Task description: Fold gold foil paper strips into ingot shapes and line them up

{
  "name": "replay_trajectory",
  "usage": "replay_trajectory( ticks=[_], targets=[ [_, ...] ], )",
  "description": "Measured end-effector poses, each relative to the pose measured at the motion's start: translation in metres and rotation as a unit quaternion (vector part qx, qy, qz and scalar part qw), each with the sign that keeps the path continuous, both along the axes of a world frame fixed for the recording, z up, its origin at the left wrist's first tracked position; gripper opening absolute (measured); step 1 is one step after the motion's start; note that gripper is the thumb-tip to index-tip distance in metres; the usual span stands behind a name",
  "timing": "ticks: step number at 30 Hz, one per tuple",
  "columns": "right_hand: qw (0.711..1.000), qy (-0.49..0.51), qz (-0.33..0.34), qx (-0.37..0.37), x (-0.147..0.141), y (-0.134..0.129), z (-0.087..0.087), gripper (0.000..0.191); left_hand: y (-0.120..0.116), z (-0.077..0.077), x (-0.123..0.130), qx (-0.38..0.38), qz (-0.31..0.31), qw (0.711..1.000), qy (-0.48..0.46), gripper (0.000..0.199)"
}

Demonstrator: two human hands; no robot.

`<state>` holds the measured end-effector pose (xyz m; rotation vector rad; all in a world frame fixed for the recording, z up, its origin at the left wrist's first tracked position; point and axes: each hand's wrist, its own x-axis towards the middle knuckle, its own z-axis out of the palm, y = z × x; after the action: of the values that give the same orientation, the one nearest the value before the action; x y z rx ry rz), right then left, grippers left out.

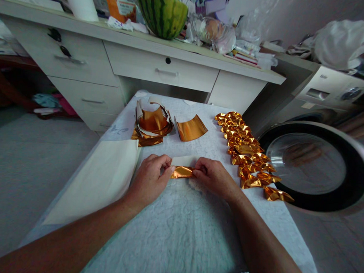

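Observation:
A sheet of gold foil paper (183,172), its near edge folded over to show a gold strip and its far part pale side up, lies between my two hands. My left hand (152,175) pinches the strip's left end, while the fingers of my right hand (212,176) are closed on its right end. Beyond them a curved gold sheet (192,128) rests by itself. To its left stands a curled stack of gold paper sheets (154,121). Rows of folded gold paper pieces (244,145) line the right side, with a single folded piece (277,194) nearest me.
Everything lies on a cloth-covered table (171,232). Pale folded paper (98,185) covers its left side. A white desk (184,74) with a cut watermelon (163,15) stands behind. At right, an open washing machine door (310,164) reaches the table's edge.

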<state>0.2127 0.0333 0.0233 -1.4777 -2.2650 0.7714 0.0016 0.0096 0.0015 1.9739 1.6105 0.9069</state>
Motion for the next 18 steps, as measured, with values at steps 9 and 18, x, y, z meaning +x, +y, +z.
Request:
replay_trajectory(
  ticks=[9, 18],
  targets=[
    [1.000, -0.014, -0.011, 0.000, 0.0024, -0.0003, -0.0005, 0.011, 0.0030, -0.0029, -0.0011, -0.003, 0.020, 0.996, 0.087, 0.014],
    [0.998, -0.044, -0.043, 0.005, -0.0038, 0.0026, -0.0078, 0.010, 0.0001, -0.0038, 0.0020, -0.002, 0.039, 0.972, 0.230, 0.014]
  ],
)
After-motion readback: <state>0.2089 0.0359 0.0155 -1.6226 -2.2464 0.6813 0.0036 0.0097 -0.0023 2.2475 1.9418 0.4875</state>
